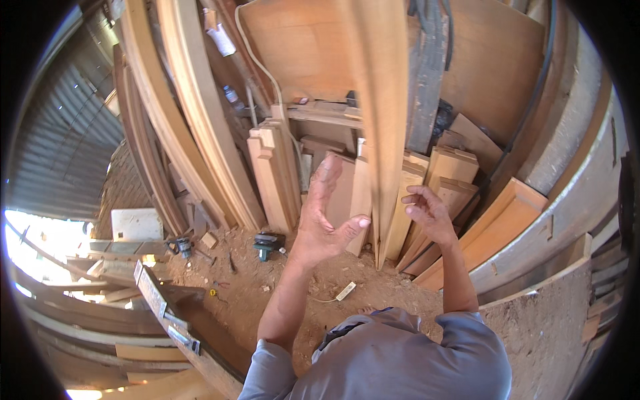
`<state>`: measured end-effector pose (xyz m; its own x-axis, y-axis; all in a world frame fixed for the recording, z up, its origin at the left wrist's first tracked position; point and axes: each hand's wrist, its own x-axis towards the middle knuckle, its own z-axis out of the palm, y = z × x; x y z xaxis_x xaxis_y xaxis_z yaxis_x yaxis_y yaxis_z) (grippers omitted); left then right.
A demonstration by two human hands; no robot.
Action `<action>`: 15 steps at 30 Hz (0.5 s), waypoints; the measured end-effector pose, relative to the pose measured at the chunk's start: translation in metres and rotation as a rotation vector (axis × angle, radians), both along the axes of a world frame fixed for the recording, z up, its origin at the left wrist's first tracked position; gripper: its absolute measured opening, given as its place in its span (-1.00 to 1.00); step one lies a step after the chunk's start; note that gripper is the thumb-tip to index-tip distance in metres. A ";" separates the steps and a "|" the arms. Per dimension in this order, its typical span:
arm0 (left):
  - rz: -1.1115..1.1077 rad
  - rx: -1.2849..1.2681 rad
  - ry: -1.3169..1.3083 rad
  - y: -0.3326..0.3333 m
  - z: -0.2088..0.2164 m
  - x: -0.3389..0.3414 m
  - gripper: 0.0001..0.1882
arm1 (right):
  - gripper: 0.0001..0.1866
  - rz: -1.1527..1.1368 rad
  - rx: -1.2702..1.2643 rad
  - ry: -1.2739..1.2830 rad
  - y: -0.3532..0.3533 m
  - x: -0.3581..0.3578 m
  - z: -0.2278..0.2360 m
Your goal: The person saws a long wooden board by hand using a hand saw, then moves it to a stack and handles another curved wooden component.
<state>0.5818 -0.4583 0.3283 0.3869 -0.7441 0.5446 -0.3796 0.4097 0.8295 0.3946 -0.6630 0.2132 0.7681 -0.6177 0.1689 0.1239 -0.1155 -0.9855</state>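
Observation:
A long wooden plank (381,100) stands on end in front of me, between my two hands. To its left, my left hand (323,217) is raised with the fingers stretched and the thumb spread wide, and holds nothing. On the other side, my right hand (430,212) has loosely bent fingers with a gap to the thumb, and nothing shows in it. Neither hand appears to grip the plank. Behind the hands, short wooden boards (272,173) lean upright, and more boards (453,167) stand beyond my right hand.
On the dirt floor lie a green power tool (265,248), another power tool (180,247) and a white power strip (346,291). Long timbers (200,113) lean at the left. An orange-brown wooden panel (500,223) leans at the right. A wooden bench edge (180,327) juts in at lower left.

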 end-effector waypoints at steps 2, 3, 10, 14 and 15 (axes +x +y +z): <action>-0.002 -0.055 0.084 0.013 0.009 -0.008 -0.01 | -0.33 0.085 -0.096 0.184 0.006 0.021 -0.021; 0.013 -0.060 0.135 0.020 0.007 -0.013 -0.03 | -0.15 0.125 -0.167 0.385 0.012 0.032 -0.025; 0.594 -0.214 0.292 0.122 -0.024 0.005 -0.47 | 0.04 0.469 -0.778 0.521 0.090 0.115 -0.130; 1.004 -0.309 0.389 0.211 -0.066 -0.006 -0.31 | -0.18 0.742 -0.946 0.333 0.147 0.153 -0.170; 1.061 -0.319 0.380 0.239 -0.079 -0.018 -0.27 | -0.25 0.813 -0.799 0.389 0.159 0.154 -0.165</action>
